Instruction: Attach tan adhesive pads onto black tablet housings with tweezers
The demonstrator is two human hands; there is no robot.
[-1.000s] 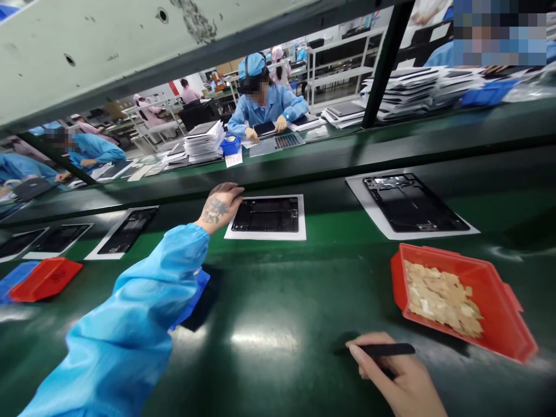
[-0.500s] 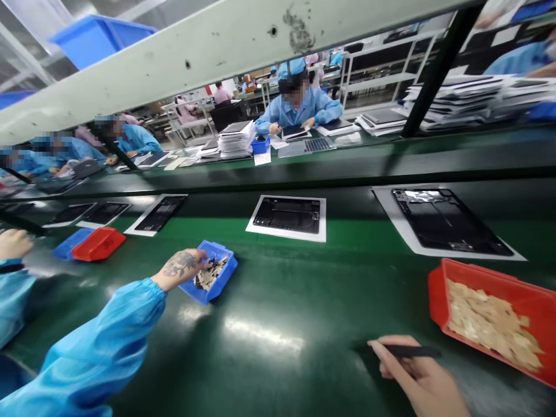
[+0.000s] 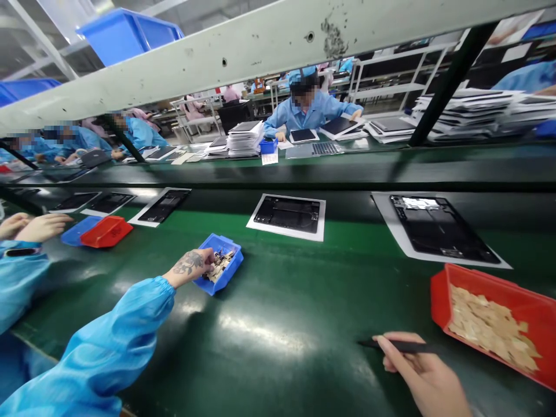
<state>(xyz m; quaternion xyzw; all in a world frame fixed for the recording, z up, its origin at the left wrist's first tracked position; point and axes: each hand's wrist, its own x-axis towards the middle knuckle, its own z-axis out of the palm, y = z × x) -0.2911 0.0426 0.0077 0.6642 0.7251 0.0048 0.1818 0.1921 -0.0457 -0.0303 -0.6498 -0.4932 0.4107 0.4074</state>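
My left hand (image 3: 196,264), tattooed on its back and in a blue sleeve, reaches into a small blue bin (image 3: 234,267). Its fingers are closed together among small beige and dark pieces (image 3: 220,265); what they pinch is hidden. At the lower right, my right hand (image 3: 419,368) grips slim black tweezers (image 3: 402,346), their pointed tip aimed left above the green work surface. Just beyond that hand stands a red bin (image 3: 438,301) holding many flat tan pieces (image 3: 490,324).
Black tablet housings on white sheets line the back: one in the middle (image 3: 286,214), one at right (image 3: 438,226), several at left. A neighbour's hands (image 3: 39,227) are near a red bin (image 3: 106,231) at left. A beam (image 3: 260,43) crosses above; a co-worker (image 3: 310,110) sits opposite.
The view has shifted slightly. My left hand remains in the blue bin, and my right hand still grips the tweezers. Opposite, the co-worker's arm has moved outward to a tilted tablet.
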